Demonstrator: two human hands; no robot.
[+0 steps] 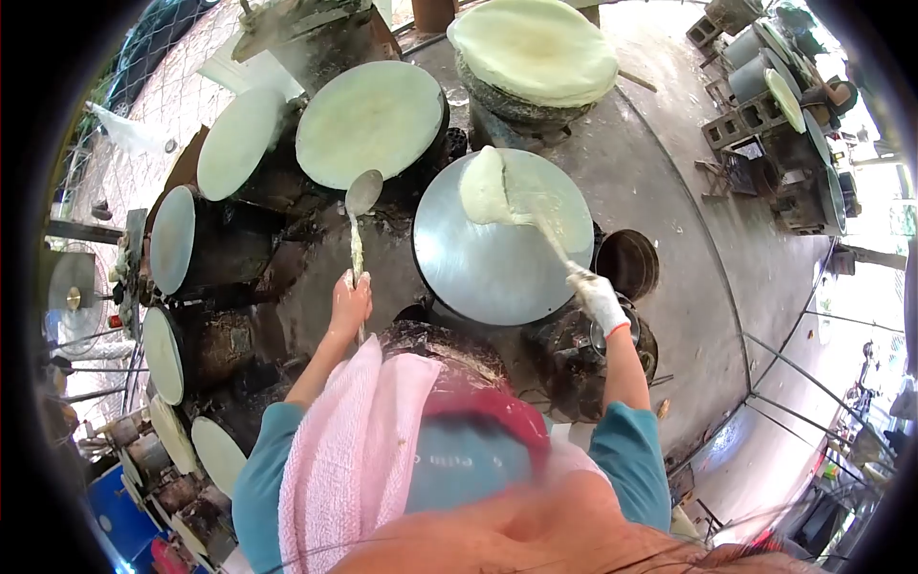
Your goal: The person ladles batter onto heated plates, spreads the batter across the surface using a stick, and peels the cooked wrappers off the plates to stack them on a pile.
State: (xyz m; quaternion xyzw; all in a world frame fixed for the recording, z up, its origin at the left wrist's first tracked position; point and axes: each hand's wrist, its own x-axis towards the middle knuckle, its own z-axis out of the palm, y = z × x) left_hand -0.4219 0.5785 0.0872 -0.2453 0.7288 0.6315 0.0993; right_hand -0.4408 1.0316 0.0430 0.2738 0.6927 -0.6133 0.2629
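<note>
Bare and smeared with batter, my left hand [352,304] is closed round the handle of a metal ladle [363,193], whose bowl is raised near the edge of a batter-covered round plate [370,124]. My right hand [598,298], in a white glove, grips the stick of a spreader [550,234]. The spreader's broad end, coated in pale batter [485,187], lies over the far part of a round metal griddle [469,263]. A thin layer of batter covers the griddle's far right; its near left shows bare metal.
A stack of pale round sheets [534,53] stands on a drum ahead. More batter-covered plates [239,143] on drums curve along the left. A rusty bucket [627,263] is right of the griddle. Concrete blocks [744,124] and drums stand far right.
</note>
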